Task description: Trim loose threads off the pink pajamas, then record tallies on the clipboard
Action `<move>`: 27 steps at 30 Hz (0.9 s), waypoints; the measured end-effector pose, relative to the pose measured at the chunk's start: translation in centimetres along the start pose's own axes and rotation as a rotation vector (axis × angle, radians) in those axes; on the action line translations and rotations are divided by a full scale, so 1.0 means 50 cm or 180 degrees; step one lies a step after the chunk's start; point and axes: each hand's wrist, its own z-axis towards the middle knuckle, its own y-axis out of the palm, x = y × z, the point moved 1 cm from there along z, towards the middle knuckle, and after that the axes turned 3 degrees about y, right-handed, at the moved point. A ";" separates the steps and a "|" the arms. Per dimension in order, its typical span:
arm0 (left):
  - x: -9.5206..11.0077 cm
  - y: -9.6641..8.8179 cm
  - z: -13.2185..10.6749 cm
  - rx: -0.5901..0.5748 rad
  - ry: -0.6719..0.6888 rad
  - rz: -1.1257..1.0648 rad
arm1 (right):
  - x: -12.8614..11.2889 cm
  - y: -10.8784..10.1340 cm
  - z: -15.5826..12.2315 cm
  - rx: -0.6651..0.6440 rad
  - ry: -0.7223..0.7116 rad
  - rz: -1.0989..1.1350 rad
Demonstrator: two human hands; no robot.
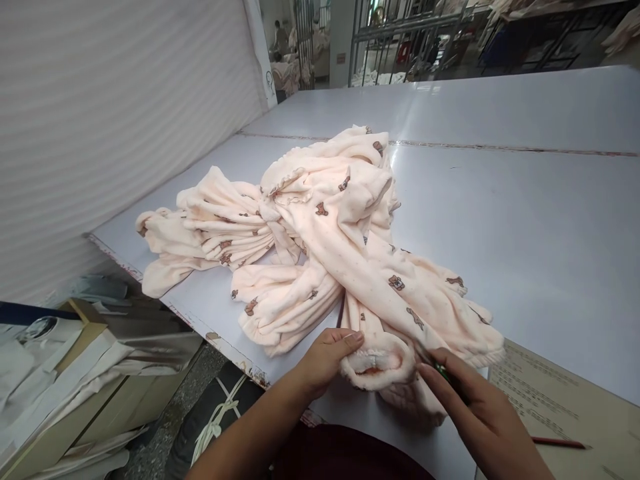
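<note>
A heap of pale peach fleece garments [320, 227] printed with small brown bears lies on a white table [525, 220]. At the near edge my left hand [323, 360] pinches the frilled cuff [380, 363] of one garment, fingers closed on the fabric. My right hand [475, 407] touches the same cuff from the right, fingers closed round a small green object that I cannot make out.
A paper sheet [555, 393] with printed lines lies at the near right, a red pencil [557, 442] on it. Cardboard boxes with papers [65, 387] stand below the table at left. A white corrugated wall [115, 113] runs along the left. Metal racks [400, 33] stand beyond.
</note>
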 end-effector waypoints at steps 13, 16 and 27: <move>0.001 0.000 -0.007 -0.0173 0.0103 0.0097 | -0.020 0.004 -0.007 -0.0496 -0.0356 -0.1030; 0.001 0.010 -0.011 -0.0282 0.0125 0.0258 | -0.023 0.014 -0.007 -0.0522 -0.0339 -0.0939; 0.084 -0.148 -0.016 0.1438 0.1273 0.4012 | 0.057 -0.033 -0.009 -0.0348 0.0115 -0.0455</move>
